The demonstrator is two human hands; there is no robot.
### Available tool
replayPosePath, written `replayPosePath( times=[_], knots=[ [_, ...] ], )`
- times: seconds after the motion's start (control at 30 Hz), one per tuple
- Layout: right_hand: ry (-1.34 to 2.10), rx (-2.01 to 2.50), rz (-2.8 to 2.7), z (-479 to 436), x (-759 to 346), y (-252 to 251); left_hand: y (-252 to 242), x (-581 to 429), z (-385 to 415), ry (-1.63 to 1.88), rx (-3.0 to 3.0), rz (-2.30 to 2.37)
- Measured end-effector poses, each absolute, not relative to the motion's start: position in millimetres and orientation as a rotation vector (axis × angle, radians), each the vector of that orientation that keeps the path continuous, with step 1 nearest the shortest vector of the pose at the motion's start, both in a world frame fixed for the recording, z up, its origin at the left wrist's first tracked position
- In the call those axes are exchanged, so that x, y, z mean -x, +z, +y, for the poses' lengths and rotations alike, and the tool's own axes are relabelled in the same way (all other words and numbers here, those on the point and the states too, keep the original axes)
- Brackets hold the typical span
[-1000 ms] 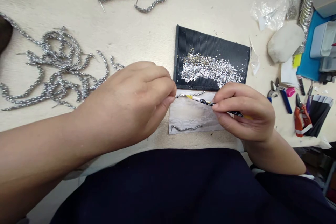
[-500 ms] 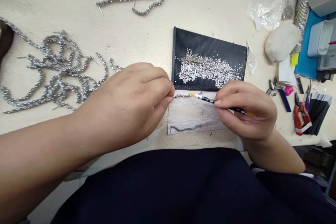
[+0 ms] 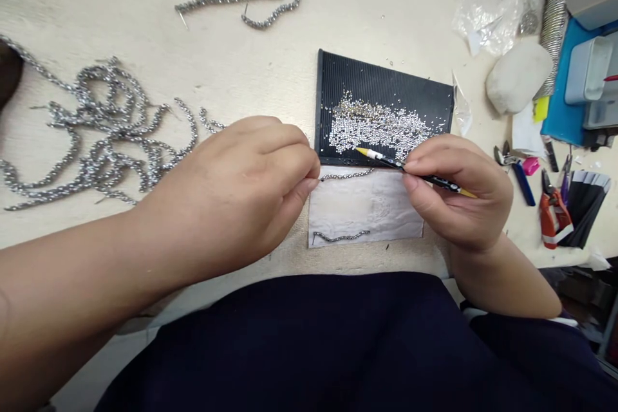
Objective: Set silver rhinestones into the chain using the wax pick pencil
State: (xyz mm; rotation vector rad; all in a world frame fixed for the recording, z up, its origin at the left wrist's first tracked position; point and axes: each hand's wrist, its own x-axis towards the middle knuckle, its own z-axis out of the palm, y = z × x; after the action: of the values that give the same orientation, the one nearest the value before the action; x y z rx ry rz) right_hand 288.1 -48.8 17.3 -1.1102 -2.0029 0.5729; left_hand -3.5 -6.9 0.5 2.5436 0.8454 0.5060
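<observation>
The person's left hand (image 3: 241, 187) is working at the lower left corner of a black ridged rectangular tray (image 3: 386, 71). Its fingers are close together, and the thumb and the fingertips (image 3: 313, 174) are pinching the left end of a thin silver beaded strand (image 3: 347, 174). This strand is lying flat along the top edge of a pale grey-white sheet (image 3: 367, 209), just below the tray.

The right hand (image 3: 458, 193) is holding a slim black picking tool (image 3: 425, 177) with a pale yellow tip. Its fingers are together and clamped around the middle of the tool. The tip is pointing left over the lower edge of the tray, just beside a wide heap of tiny silver beads (image 3: 376, 122). I cannot tell if the tip is touching any bead.

A short beaded strand (image 3: 340, 237) is lying near the lower edge of the sheet. On the cream table (image 3: 338, 32), a tangled pile of silver beaded strands (image 3: 106, 129) is lying to the left, and more curved strands (image 3: 232, 0) are lying further ahead. On the right, red-handled pliers (image 3: 553, 219), blue-handled cutters (image 3: 524, 183), a white lump of stone-like material (image 3: 519, 75) and a clear plastic bag (image 3: 487, 0) are sitting well apart from the hands.
</observation>
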Motion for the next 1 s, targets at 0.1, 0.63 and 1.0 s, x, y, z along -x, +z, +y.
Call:
replayPosePath(
  times=[0.1, 0.63, 1.0],
  knots=[
    [0.680, 1.026, -2.023, -49.0, -289.0, 19.3, 1.3, 3.2, -5.7, 0.496, -2.547, 0.838],
    [0.818, 0.971, -2.172, -50.9, -284.6, 21.2, 2.4, 4.6, -6.2, 0.514, -2.537, 0.852],
    [0.810, 0.967, -2.190, -50.7, -284.0, 22.1, 2.0, 1.6, -6.0, 0.489, -2.529, 0.855]
  ],
)
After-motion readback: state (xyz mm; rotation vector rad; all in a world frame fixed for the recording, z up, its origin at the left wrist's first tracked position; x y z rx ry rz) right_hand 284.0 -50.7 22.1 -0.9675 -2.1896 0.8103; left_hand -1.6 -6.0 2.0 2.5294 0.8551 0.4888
